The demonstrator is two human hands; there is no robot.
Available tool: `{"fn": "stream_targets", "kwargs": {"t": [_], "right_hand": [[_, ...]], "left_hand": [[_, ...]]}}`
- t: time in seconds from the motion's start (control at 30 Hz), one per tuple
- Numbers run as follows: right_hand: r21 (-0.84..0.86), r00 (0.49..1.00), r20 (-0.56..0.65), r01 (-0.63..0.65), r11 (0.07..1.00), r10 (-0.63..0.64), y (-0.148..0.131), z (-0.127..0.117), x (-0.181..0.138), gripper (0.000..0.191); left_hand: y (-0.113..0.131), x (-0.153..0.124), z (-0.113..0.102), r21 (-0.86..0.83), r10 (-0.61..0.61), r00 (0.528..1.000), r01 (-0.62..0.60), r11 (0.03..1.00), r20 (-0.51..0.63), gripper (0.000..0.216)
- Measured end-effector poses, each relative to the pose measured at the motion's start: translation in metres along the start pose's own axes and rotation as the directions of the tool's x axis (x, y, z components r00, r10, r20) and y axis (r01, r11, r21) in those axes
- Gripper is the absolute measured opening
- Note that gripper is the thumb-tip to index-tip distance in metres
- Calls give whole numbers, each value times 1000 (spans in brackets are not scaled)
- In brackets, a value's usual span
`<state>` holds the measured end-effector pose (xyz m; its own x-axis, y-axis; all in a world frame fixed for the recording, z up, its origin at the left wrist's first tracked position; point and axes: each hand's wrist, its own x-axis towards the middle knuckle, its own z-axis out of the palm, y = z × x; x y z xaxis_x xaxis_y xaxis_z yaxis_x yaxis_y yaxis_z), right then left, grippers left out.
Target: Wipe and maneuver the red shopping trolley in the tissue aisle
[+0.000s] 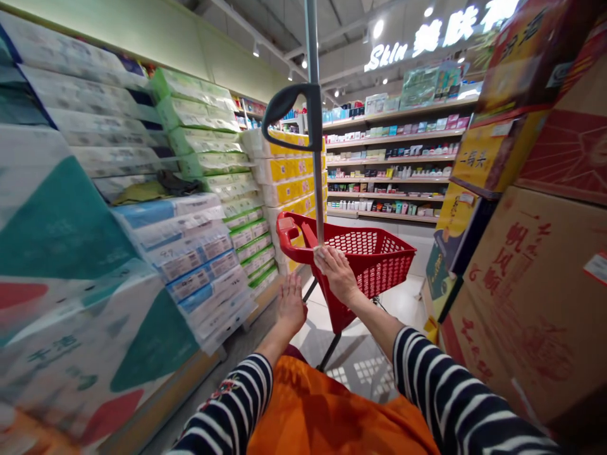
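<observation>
A red plastic shopping cart point(386, 268) with perforated sides stands in front of me. My right hand point(340, 278) presses a crumpled, pale cloth point(322, 254) against its near rim, at the foot of a grey upright pole point(317, 189). The fingers are closed over the cloth. Lower and to the left, my left hand point(291, 304) is held beside the cart with its fingers stretched out and nothing visible in it. A dark grey loop grip point(284, 104) sticks out from the pole, well above both hands.
Stacked tissue packs point(203, 253) line the left side, with a dark item and an olive cloth point(142, 193) on top. Cardboard cartons point(531, 284) rise close on the right. Behind the cart are shelves point(389, 158) of small boxes and bottles.
</observation>
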<state>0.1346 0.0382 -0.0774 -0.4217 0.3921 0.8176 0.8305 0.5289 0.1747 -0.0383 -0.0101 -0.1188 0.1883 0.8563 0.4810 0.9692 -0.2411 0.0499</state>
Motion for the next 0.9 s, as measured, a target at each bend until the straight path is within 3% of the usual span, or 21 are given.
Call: {"fn": "stream_targets", "kwargs": {"t": [0.2,0.33,0.43,0.57,0.67,0.77,0.9], "right_hand": [[16,996,89,22,1000,-23,-12,25,-47,44],[57,981,169,89,994,-97,-17,28,-72,43],[51,991,112,74,996,-79,-17,19,-53,44],[27,1000,-16,11,1000,-10,-16,7,-1,43],[33,1000,-16,-26,999,26,-16,10,13,43],[48,999,46,-16,999,14,-19,21,-10,44],[55,988,150,9,998,-17,-22,40,-66,43]], "left_hand": [[17,4,-4,38,198,978,-195,980,-72,73],[11,14,-13,82,204,969,-194,978,-138,71],[2,26,-26,109,194,966,-177,978,-169,73],[-4,37,-41,122,175,971,-156,980,-162,76],[-4,38,-44,133,163,976,-144,980,-143,75],[-2,30,-37,159,196,975,-178,971,-109,71],[-2,7,-15,185,296,955,-290,939,-5,68]]}}
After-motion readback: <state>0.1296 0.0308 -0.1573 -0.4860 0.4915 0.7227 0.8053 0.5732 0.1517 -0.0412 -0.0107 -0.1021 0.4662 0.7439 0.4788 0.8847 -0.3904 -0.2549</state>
